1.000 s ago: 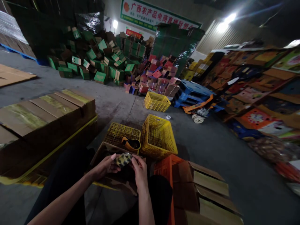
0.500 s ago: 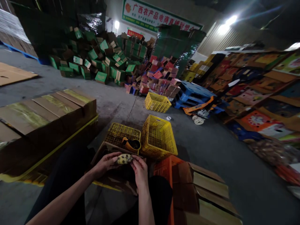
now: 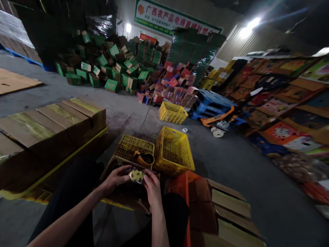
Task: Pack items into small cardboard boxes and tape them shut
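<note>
Between my two hands is a small yellow packet with dark spots (image 3: 136, 175), shiny as if wrapped in clear film; its contents are too small to name. My left hand (image 3: 118, 177) pinches its left end, and my right hand (image 3: 152, 185) pinches the right end. Below them stands an open cardboard box (image 3: 110, 168), dark inside, between my knees. Just beyond the packet, an orange and black tape dispenser (image 3: 144, 157) rests on a yellow plastic crate (image 3: 125, 144).
Another yellow crate (image 3: 174, 151) stands ahead to the right. Taped cartons (image 3: 51, 120) fill a crate at my left; an orange crate (image 3: 180, 188) holds more at my right. Farther off are a pallet jack (image 3: 218, 120), blue pallets (image 3: 216, 99) and heaped green boxes (image 3: 110, 68).
The spotted packet has turned slightly between my fingers and shows a broader, shinier face. Both hands stay almost where they were.
</note>
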